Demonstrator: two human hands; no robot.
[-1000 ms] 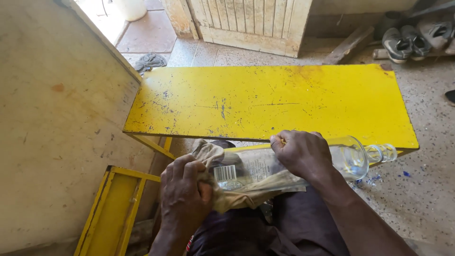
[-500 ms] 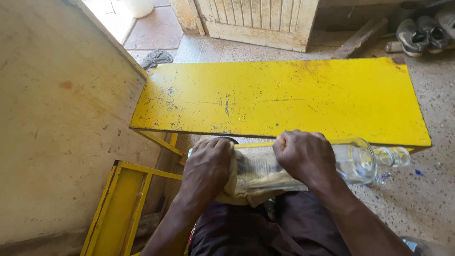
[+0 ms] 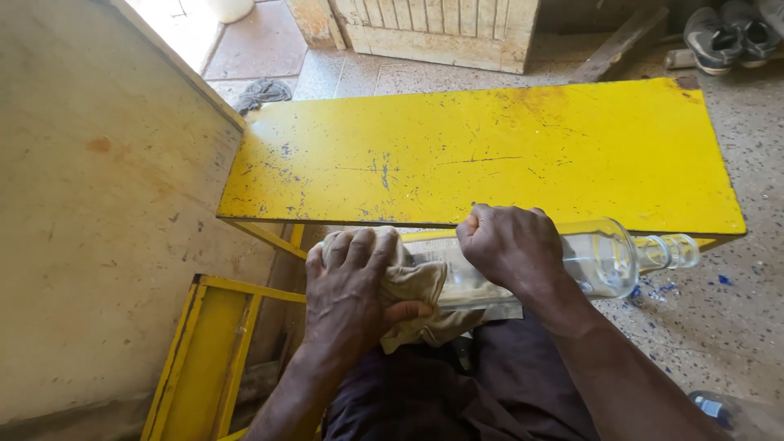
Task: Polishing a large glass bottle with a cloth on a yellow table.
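Observation:
A clear glass bottle (image 3: 608, 260) lies on its side across my lap, neck pointing right, just below the front edge of a yellow table (image 3: 490, 155). My right hand (image 3: 510, 249) is wrapped over the bottle's middle, holding it. My left hand (image 3: 355, 290) presses a beige cloth (image 3: 425, 314) against the bottle's base end, fingers spread over the cloth. A pale label on the bottle shows between my hands.
A pale wall fills the left side. A yellow frame (image 3: 204, 351) stands on the floor at lower left. Beyond the table are a wooden door (image 3: 441, 28), a dark rag (image 3: 263, 91) and shoes (image 3: 727, 28). Blue specks dot the floor at right.
My left hand has shifted with the cloth over the bottle's base end, its fingers now spread on top. The right hand keeps its grip. The view has moved slightly.

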